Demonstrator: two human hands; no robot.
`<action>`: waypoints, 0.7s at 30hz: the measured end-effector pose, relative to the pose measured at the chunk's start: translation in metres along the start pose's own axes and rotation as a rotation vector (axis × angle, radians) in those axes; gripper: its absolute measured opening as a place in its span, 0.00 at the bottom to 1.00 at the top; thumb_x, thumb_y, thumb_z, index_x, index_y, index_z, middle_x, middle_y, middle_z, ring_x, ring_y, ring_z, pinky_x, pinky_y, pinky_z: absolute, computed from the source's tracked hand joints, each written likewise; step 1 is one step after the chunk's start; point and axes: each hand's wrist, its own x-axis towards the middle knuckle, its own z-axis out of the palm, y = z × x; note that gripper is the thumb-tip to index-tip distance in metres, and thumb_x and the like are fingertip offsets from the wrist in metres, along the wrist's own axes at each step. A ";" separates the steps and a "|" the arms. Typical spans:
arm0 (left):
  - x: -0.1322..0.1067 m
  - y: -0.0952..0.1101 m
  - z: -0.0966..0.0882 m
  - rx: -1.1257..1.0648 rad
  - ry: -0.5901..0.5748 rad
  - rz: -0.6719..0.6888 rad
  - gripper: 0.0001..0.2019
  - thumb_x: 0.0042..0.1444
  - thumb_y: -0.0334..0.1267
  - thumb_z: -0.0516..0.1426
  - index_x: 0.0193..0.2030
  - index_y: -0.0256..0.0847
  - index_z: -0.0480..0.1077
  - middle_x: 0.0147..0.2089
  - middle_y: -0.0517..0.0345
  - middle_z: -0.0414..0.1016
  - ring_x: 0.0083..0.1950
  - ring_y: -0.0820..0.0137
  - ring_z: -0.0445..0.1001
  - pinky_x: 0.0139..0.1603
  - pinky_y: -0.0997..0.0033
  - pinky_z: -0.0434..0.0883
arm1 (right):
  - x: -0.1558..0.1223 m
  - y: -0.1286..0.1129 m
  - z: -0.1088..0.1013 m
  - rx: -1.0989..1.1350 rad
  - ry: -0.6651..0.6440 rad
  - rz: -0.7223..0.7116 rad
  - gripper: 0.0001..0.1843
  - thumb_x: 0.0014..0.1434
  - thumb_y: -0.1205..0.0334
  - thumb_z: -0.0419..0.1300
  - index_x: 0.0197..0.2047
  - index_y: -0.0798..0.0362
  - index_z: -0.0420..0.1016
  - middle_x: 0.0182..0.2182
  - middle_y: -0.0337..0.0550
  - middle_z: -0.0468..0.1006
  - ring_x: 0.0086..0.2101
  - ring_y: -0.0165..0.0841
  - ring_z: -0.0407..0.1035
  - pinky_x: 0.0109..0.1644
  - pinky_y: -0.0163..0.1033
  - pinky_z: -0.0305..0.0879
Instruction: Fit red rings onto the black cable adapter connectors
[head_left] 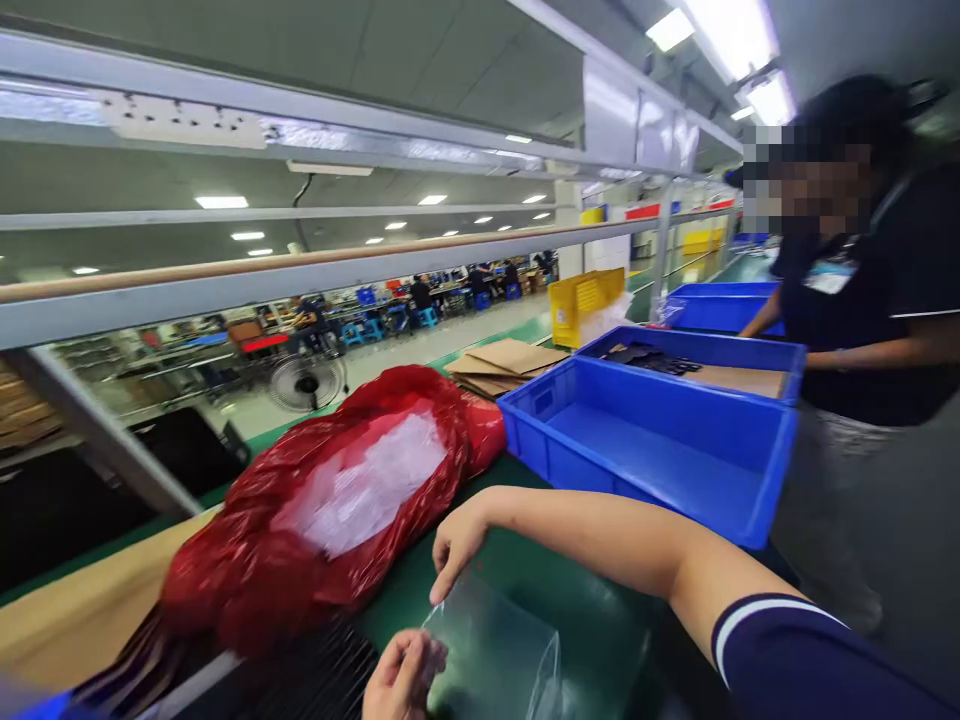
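Observation:
A clear plastic bag [495, 640] is stretched out over the green tabletop [592, 580], its edge pinched by both my hands. My right hand [459, 540] grips its upper corner between thumb and fingers. Just below, my left hand [405, 672] has its fingers closed at the same edge. Left of them lies a red plastic sack [255, 560], its mouth spread wide around a stack of clear plastic bags [375, 480]. Dark ribbed pieces [315, 675] lie close to my left hand.
Beyond my right arm sits a blue bin [652, 440], with another blue bin [750, 352] behind it holding black parts. Cardboard sheets [510, 360] and a yellow crate [585, 305] stand farther back. A co-worker [862, 260] stands at the right. Metal rails [337, 270] cross in front.

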 end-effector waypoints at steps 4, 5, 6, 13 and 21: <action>0.000 0.011 -0.008 -0.143 0.023 0.042 0.20 0.28 0.48 0.68 0.21 0.35 0.67 0.21 0.62 0.67 0.24 0.76 0.65 0.26 0.78 0.64 | 0.017 0.019 0.015 0.233 -0.005 -0.155 0.19 0.42 0.49 0.65 0.21 0.58 0.70 0.16 0.32 0.69 0.19 0.23 0.61 0.25 0.30 0.57; 0.000 0.012 -0.009 -0.162 0.041 0.054 0.20 0.29 0.47 0.68 0.22 0.35 0.67 0.21 0.62 0.67 0.24 0.76 0.65 0.25 0.78 0.63 | 0.019 0.026 0.019 0.363 0.046 -0.211 0.19 0.41 0.49 0.65 0.22 0.58 0.69 0.17 0.32 0.68 0.19 0.23 0.61 0.25 0.30 0.57; 0.000 0.012 -0.010 -0.173 0.056 0.059 0.19 0.30 0.46 0.68 0.22 0.36 0.66 0.20 0.62 0.67 0.24 0.77 0.64 0.25 0.79 0.63 | 0.020 0.034 0.023 0.392 0.063 -0.239 0.20 0.42 0.48 0.64 0.22 0.58 0.69 0.17 0.32 0.68 0.19 0.23 0.61 0.25 0.30 0.57; -0.003 0.010 -0.010 -0.239 0.059 0.055 0.18 0.35 0.45 0.66 0.21 0.36 0.64 0.19 0.63 0.66 0.23 0.78 0.63 0.25 0.79 0.61 | 0.022 0.060 0.067 0.777 0.358 -0.281 0.15 0.40 0.56 0.65 0.20 0.57 0.66 0.15 0.33 0.67 0.18 0.22 0.58 0.22 0.29 0.53; -0.001 0.002 -0.006 -0.104 0.149 0.059 0.19 0.37 0.50 0.64 0.21 0.36 0.63 0.20 0.62 0.66 0.23 0.76 0.64 0.23 0.78 0.60 | 0.040 0.082 0.101 0.987 0.551 -0.283 0.20 0.45 0.48 0.62 0.19 0.57 0.66 0.13 0.34 0.64 0.16 0.23 0.56 0.20 0.30 0.50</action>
